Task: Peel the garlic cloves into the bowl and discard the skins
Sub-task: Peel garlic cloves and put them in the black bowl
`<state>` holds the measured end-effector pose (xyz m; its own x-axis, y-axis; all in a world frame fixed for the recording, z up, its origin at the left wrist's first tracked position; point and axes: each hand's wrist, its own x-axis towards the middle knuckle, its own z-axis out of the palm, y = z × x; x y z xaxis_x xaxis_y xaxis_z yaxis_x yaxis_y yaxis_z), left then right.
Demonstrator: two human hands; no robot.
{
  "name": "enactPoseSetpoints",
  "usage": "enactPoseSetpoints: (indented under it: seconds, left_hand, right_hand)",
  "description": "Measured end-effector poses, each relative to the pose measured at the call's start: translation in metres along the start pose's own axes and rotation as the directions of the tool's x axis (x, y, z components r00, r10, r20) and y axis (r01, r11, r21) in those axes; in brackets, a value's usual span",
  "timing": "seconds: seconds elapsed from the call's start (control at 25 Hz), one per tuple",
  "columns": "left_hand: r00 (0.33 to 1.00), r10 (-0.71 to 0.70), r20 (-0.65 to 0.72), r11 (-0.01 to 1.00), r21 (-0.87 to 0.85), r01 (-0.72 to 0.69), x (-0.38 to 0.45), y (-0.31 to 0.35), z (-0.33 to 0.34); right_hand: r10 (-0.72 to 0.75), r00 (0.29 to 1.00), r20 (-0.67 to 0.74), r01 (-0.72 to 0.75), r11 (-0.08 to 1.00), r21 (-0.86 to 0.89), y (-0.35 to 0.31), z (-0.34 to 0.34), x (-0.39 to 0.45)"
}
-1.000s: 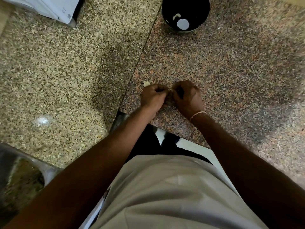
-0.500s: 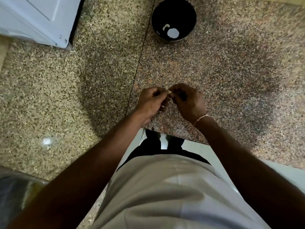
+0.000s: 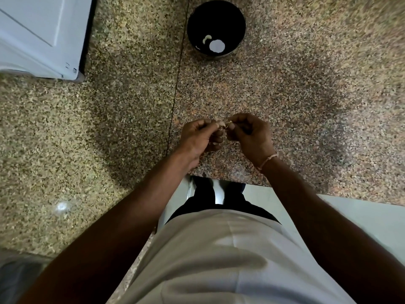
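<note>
Nearest the camera, a pale grey-white shirt front (image 3: 219, 260) fills the 6 o'clock edge, with both bare forearms reaching forward from it. The left hand (image 3: 198, 137) and the right hand (image 3: 252, 133) meet just above the near edge of the speckled brown granite worktop (image 3: 306, 95), fingers curled and tips together, both pinching one small pale garlic clove with papery skin (image 3: 222, 124) between them. A thin pale thread bracelet (image 3: 268, 160) circles the right wrist. Farther off, toward 12 o'clock from the hands and well apart from them, stands a round black bowl (image 3: 192, 23) holding a small curved white peeled clove (image 3: 206, 38) beside a round white patch that I cannot identify. At 10 o'clock sits a white boxy appliance (image 3: 39, 36).
</note>
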<state>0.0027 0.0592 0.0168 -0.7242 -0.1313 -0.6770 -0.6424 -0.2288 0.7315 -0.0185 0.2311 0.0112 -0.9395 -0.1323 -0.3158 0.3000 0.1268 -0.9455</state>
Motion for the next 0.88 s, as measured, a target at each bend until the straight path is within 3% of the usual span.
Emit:
enactPoseSetpoints:
  seconds: [0.28,0.52,0.88]
  left_hand:
    - [0.994,0.097,-0.049,0.97,0.226,-0.084,0.008,-0.007,-0.001]
    - [0.949,0.301,-0.098,0.814,0.545,-0.201,0.016,-0.007,0.008]
    - [0.934,0.356,-0.034,0.778,0.564,-0.276,0.011,-0.002,0.013]
  right_hand:
    - [0.123,0.991,-0.044,-0.12,0.99,0.068,0.005,-0.001,0.003]
    - [0.153,0.987,-0.054,-0.151,0.988,0.043,0.006,-0.001,0.004]
    - [0.168,0.983,-0.077,-0.168,0.986,0.01,0.011,-0.001,0.007]
